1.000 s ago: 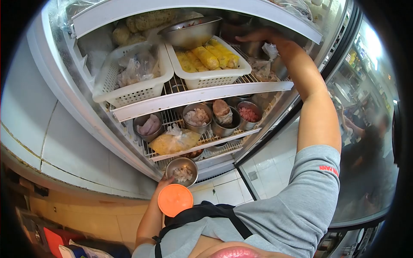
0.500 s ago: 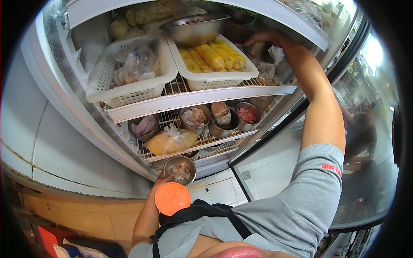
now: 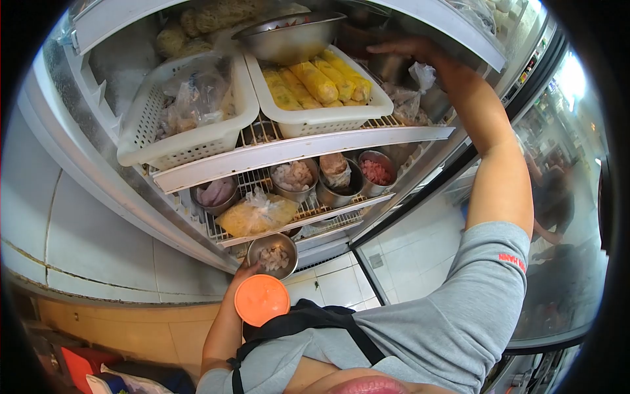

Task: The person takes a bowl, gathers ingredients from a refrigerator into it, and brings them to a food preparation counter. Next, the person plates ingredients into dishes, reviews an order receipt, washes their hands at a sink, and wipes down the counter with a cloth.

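While the orange lid (image 3: pixel 262 300) sits nearest, well below the roll basket (image 3: pixel 321 117), the left hand (image 3: pixel 245 270) grips a steel bowl (image 3: pixel 288 248), outside the shelves (image 3: pixel 303 150), between lid and basket! Right of the basket, the right hand (image 3: pixel 412 47) reaches beside a metal container (image 3: pixel 392 67), grasp impossible to tell, reach seemingly unfinished; room's tight there, knotted bag (image 3: pixel 422 75) below, upper shelf edge (image 3: pixel 466 29) overhead.

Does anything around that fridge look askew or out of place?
A small dark scrap lies on the white floor tiles, like something dropped. The wide steel bowl also looks precarious, apparently perched over the back of the basket of yellow rolls.
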Available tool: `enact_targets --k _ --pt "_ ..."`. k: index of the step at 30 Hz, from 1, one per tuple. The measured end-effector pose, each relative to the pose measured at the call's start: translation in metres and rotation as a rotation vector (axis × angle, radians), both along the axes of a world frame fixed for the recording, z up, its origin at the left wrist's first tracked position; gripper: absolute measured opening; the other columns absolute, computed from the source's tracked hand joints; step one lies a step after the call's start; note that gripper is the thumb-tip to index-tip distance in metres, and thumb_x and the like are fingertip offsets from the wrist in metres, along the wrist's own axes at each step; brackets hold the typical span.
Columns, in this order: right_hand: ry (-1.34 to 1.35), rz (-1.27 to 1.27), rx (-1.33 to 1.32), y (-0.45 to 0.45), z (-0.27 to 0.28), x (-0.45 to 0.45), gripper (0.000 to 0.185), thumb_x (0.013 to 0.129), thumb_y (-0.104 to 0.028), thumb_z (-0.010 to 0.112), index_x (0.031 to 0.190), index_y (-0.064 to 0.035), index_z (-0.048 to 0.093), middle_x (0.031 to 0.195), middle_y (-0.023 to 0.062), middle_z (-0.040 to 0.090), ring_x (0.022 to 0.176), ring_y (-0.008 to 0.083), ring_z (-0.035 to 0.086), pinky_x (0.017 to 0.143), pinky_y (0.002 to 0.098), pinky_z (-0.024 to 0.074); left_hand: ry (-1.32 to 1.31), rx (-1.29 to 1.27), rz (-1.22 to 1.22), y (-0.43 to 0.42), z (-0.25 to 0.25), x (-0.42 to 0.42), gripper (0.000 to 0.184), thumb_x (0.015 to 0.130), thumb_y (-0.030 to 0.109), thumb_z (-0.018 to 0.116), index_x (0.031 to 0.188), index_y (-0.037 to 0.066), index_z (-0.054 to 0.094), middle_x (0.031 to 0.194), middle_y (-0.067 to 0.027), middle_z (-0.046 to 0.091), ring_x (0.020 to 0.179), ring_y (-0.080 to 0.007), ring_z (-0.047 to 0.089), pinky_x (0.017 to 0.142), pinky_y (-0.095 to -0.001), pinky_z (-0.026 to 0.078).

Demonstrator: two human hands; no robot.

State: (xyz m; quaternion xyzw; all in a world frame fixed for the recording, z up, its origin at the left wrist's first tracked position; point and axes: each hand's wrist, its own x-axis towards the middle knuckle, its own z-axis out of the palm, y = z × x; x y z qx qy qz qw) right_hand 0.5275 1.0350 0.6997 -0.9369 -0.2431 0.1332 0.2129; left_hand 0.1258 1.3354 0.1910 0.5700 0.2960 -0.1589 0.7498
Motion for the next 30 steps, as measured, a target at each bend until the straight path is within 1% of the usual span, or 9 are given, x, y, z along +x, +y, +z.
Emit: enact_targets --k 6,9,11,18,21,24,26,28,30 --pt "-0.049 -0.009 0.186 -0.026 -0.006 0.052 0.067 0.082 -0.039 0.07 0.137 -0.0088 0.046 0.132 0.0104 0.052 0.125 0.0217 0.045 0.107 0.0324 0.0302 -0.014 0.009 0.041 0.0 -0.007 0.0 0.056 0.09 0.023 0.063 0.14 0.01 0.04 0.123 -0.0087 0.057 0.106 -0.0198 0.057 0.086 -0.031 0.048" --pt "-0.145 0.408 0.238 -0.053 -0.003 0.06 0.057 0.08 -0.016 0.071 0.133 -0.0108 0.05 0.125 0.0096 0.056 0.117 0.0227 0.052 0.102 0.0333 0.0378 -0.018 0.009 0.06 -0.001 -0.009 -0.001 0.056 0.091 0.023 0.062 0.14 0.01 0.04 0.123 -0.0086 0.057 0.107 -0.0196 0.057 0.087 -0.0307 0.047" --pt "-0.667 0.689 0.077 -0.065 -0.007 0.076 0.06 0.075 0.002 0.067 0.131 -0.0124 0.051 0.126 0.0109 0.056 0.116 0.0236 0.052 0.101 0.0356 0.0397 -0.032 0.028 0.016 -0.001 -0.009 -0.002 0.058 0.09 0.022 0.063 0.141 0.01 0.038 0.125 -0.0079 0.056 0.111 -0.0187 0.054 0.091 -0.0299 0.044" --pt "-0.835 0.47 -0.084 -0.078 0.0 0.062 0.064 0.074 0.007 0.064 0.132 -0.0171 0.05 0.127 0.0096 0.055 0.117 0.0243 0.052 0.1 0.0346 0.0415 -0.065 0.015 0.011 -0.007 -0.012 -0.01 0.06 0.089 0.022 0.063 0.142 0.01 0.037 0.127 -0.0078 0.054 0.112 -0.0181 0.053 0.093 -0.0297 0.042" --pt "-0.983 0.535 0.041 -0.084 -0.002 0.053 0.045 0.081 -0.004 0.063 0.124 -0.0141 0.054 0.11 0.0084 0.062 0.097 0.0192 0.061 0.078 0.0284 0.0524 -0.046 0.029 0.001 -0.013 0.001 -0.014 0.06 0.089 0.022 0.064 0.142 0.01 0.037 0.126 -0.0079 0.054 0.111 -0.0182 0.053 0.092 -0.0298 0.043" --pt "-0.059 0.305 0.673 -0.097 -0.003 0.043 0.023 0.088 -0.021 0.057 0.105 -0.0072 0.06 0.092 0.0073 0.066 0.075 0.0165 0.064 0.055 0.03 0.0506 -0.05 0.008 -0.067 -0.02 0.028 -0.013 0.06 0.089 0.022 0.063 0.142 0.009 0.037 0.127 -0.0089 0.054 0.109 -0.0191 0.055 0.09 -0.0299 0.045" --pt "0.546 0.107 1.078 -0.104 -0.003 0.023 0.032 0.093 -0.033 0.054 0.093 -0.0027 0.064 0.079 0.0066 0.07 0.06 0.0146 0.065 0.04 0.0311 0.0494 -0.035 0.105 -0.151 -0.021 0.012 -0.003 0.06 0.09 0.022 0.062 0.142 0.008 0.036 0.125 -0.0096 0.055 0.107 -0.0201 0.056 0.089 -0.0306 0.046" --pt "0.512 -0.232 1.156 -0.1 0.005 -0.051 0.027 0.093 -0.028 0.049 0.085 -0.005 0.063 0.07 0.006 0.066 0.052 0.014 0.06 0.036 0.0221 0.0405 -0.061 0.027 -0.2 -0.026 0.014 0.0 0.058 0.091 0.021 0.061 0.142 0.01 0.037 0.125 -0.0098 0.056 0.104 -0.0206 0.058 0.085 -0.0314 0.048" --pt "0.868 -0.04 1.098 -0.122 0.002 -0.111 0.028 0.092 -0.028 0.048 0.083 -0.0053 0.062 0.076 0.0089 0.067 0.052 0.0146 0.061 0.037 0.0226 0.0435 -0.072 -0.055 -0.268 -0.026 -0.005 0.003 0.056 0.091 0.02 0.06 0.142 0.011 0.038 0.124 -0.01 0.057 0.102 -0.0211 0.06 0.082 -0.0322 0.05"
